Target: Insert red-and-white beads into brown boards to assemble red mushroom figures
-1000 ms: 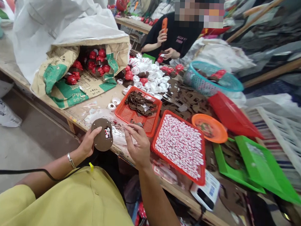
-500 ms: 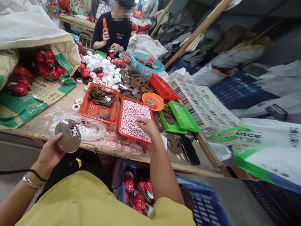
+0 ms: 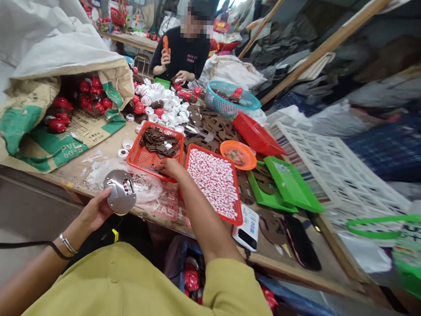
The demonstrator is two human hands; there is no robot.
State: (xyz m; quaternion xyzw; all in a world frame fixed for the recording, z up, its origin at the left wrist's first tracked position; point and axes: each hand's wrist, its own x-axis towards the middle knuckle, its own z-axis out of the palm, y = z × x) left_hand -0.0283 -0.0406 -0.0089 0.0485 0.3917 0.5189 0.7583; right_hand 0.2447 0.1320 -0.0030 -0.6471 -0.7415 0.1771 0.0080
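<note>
Holding: my left hand [image 3: 93,214] grips a round flat disc [image 3: 120,197] that looks shiny grey here, with small red-and-white pieces in a square recess on its face; thumb and fingers clamp its lower edge.
Disc position: just off the near edge of the worn wooden workbench [image 3: 93,156], over crumpled clear plastic film [image 3: 143,185].
Right hand: my right hand [image 3: 172,168] reaches into the near corner of the orange mesh plastic basket [image 3: 141,158] that holds dark brown cut-out pieces [image 3: 161,141]; fingertips curl down among them, and I cannot tell whether they pinch one.
Hands: well apart.
Beside the basket: a red tray of small white-and-red beads [image 3: 214,181] touches its right side.
Further right: a round orange plastic dish [image 3: 238,155], then green plastic trays [image 3: 285,186].
Left of bench: an open brown-and-green paper sack [image 3: 41,138] of red and dark parts.
Far end: a person in a black shirt [image 3: 186,53] sits with an orange tool raised.
</note>
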